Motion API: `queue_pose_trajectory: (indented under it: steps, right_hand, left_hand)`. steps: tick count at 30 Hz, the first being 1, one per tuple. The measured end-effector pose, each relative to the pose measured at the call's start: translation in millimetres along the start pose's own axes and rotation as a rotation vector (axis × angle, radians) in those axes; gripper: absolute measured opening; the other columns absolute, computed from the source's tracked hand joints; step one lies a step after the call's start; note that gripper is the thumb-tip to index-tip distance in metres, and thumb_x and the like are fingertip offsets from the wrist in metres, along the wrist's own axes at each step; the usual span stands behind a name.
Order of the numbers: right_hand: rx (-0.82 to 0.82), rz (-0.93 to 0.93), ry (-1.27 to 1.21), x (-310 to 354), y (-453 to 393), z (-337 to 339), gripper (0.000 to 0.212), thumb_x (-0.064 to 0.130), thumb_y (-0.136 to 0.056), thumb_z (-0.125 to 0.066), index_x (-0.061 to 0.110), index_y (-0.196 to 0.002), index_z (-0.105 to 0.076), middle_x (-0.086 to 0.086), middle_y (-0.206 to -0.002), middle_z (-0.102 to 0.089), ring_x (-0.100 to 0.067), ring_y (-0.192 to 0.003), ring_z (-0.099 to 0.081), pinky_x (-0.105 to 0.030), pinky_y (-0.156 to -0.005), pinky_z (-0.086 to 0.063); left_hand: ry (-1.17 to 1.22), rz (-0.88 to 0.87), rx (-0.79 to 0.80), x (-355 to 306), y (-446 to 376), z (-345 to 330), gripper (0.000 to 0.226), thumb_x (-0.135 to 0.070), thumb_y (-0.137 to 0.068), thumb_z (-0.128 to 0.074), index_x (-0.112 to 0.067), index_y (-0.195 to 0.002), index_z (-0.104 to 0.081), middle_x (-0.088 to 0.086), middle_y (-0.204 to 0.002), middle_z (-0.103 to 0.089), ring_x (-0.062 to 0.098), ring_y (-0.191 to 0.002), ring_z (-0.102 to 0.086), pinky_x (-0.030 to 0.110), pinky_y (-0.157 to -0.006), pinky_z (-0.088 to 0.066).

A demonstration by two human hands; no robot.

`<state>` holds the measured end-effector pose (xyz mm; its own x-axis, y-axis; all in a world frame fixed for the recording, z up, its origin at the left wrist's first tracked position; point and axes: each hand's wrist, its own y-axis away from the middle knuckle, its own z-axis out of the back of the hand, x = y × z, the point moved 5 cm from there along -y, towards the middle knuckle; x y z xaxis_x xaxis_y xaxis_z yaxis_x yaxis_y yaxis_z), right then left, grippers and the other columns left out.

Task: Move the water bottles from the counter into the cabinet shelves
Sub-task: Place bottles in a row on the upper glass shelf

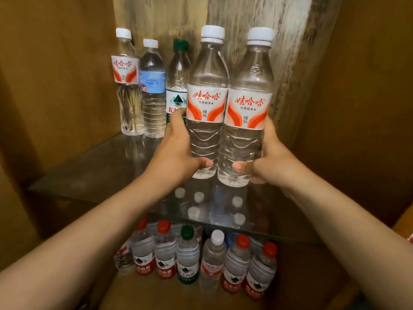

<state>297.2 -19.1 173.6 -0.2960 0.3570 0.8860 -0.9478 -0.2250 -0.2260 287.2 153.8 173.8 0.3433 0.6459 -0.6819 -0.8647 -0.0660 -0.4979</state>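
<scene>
My left hand [176, 151] grips a clear water bottle [206, 95] with a white cap and a red-and-white label. My right hand [270, 157] grips a matching bottle [247, 101]. The two bottles are upright, side by side and touching, over the glass shelf [93, 173] inside the wooden cabinet; whether they touch the shelf I cannot tell. At the back left of that shelf stand three bottles: a red-label one [127, 86], a blue-label one [153, 90] and a green-capped one [177, 86], the last partly hidden behind my left hand.
Below the glass, a lower shelf holds several small bottles [190, 256] with red, green and white caps. Wooden cabinet walls [55, 74] close in on the left and right, with a rough wood back panel [290, 52]. The shelf's right half lies behind the held bottles.
</scene>
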Motion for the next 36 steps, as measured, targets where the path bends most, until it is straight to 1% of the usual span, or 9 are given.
queue_pose_trajectory:
  steps: [3,6,9,12,17,20,24,29,36]
  right_hand:
    - [-0.062,-0.021,0.026,1,-18,-4,0.104,-0.002,-0.072,-0.072,0.04,-0.143,-0.008,0.006,-0.13,-0.051,-0.023,-0.12,-0.051,-0.054,-0.091,-0.049]
    - [-0.097,-0.053,0.046,-1,-38,-5,0.104,-0.004,-0.072,-0.071,0.039,-0.144,-0.008,0.001,-0.134,-0.049,-0.026,-0.12,-0.049,-0.053,-0.091,-0.05]
    - [-0.13,-0.08,0.029,-5,-55,-7,0.101,-0.004,-0.073,-0.07,0.039,-0.143,-0.01,0.0,-0.13,-0.051,-0.029,-0.116,-0.052,-0.053,-0.089,-0.051]
    - [-0.173,-0.089,0.096,-9,-71,-5,0.1,-0.002,-0.072,-0.071,0.041,-0.141,-0.013,0.004,-0.118,-0.054,-0.027,-0.109,-0.056,-0.046,-0.082,-0.054]
    - [-0.205,-0.111,0.114,-15,-90,-7,0.096,0.002,-0.07,-0.074,0.041,-0.139,-0.018,0.001,-0.125,-0.055,-0.028,-0.112,-0.054,-0.051,-0.083,-0.053]
    - [-0.241,-0.109,0.116,-20,-97,-6,0.092,0.007,-0.07,-0.076,0.038,-0.138,-0.021,0.002,-0.125,-0.054,-0.026,-0.11,-0.054,-0.043,-0.074,-0.056]
    - [-0.276,-0.119,0.136,-26,-108,-4,0.077,0.009,-0.073,-0.075,0.028,-0.125,-0.022,-0.002,-0.122,-0.054,-0.025,-0.101,-0.055,-0.036,-0.062,-0.055]
    - [-0.317,-0.095,0.167,-32,-118,-5,0.062,0.007,-0.075,-0.073,0.026,-0.106,-0.023,0.0,-0.105,-0.051,-0.022,-0.092,-0.055,-0.048,-0.078,-0.056]
    - [-0.356,-0.062,0.201,-32,-127,-8,0.068,0.009,-0.074,-0.074,0.019,-0.121,-0.025,-0.008,-0.121,-0.054,-0.028,-0.107,-0.055,-0.049,-0.088,-0.051]
  left_hand:
    - [-0.031,0.036,-0.041,7,-19,-6,0.106,-0.014,-0.061,-0.085,-0.022,-0.14,-0.013,0.005,-0.144,-0.033,0.02,-0.129,-0.038,0.025,-0.093,-0.029]
    - [-0.047,0.072,-0.066,13,-38,-11,0.108,-0.012,-0.06,-0.085,-0.02,-0.141,-0.015,0.007,-0.142,-0.028,0.022,-0.131,-0.033,0.03,-0.1,-0.03]
    - [-0.045,0.106,-0.071,20,-56,-16,0.106,-0.009,-0.058,-0.086,-0.02,-0.138,-0.019,0.009,-0.138,-0.033,0.026,-0.128,-0.036,0.037,-0.102,-0.034]
    - [-0.055,0.126,-0.091,24,-70,-20,0.101,-0.009,-0.055,-0.087,-0.018,-0.135,-0.024,0.011,-0.134,-0.04,0.03,-0.123,-0.043,0.04,-0.099,-0.039]
    - [-0.086,0.15,-0.117,26,-84,-23,0.097,-0.01,-0.055,-0.088,-0.014,-0.13,-0.027,0.01,-0.132,-0.046,0.031,-0.12,-0.048,0.045,-0.1,-0.042]
    - [-0.113,0.127,-0.141,25,-87,-25,0.092,-0.01,-0.057,-0.087,-0.013,-0.127,-0.027,0.011,-0.128,-0.05,0.032,-0.117,-0.052,0.05,-0.096,-0.045]
    - [-0.162,0.141,-0.174,22,-89,-29,0.087,-0.008,-0.061,-0.085,-0.011,-0.127,-0.028,0.017,-0.127,-0.045,0.036,-0.114,-0.051,0.046,-0.095,-0.046]
    - [-0.265,0.147,-0.216,23,-88,-35,0.076,-0.007,-0.067,-0.081,-0.01,-0.126,-0.032,0.017,-0.129,-0.038,0.037,-0.113,-0.05,0.043,-0.091,-0.045]
    - [-0.31,0.057,-0.226,23,-90,-29,0.093,-0.009,-0.064,-0.083,-0.015,-0.136,-0.024,0.013,-0.129,-0.048,0.036,-0.115,-0.052,0.048,-0.091,-0.046]
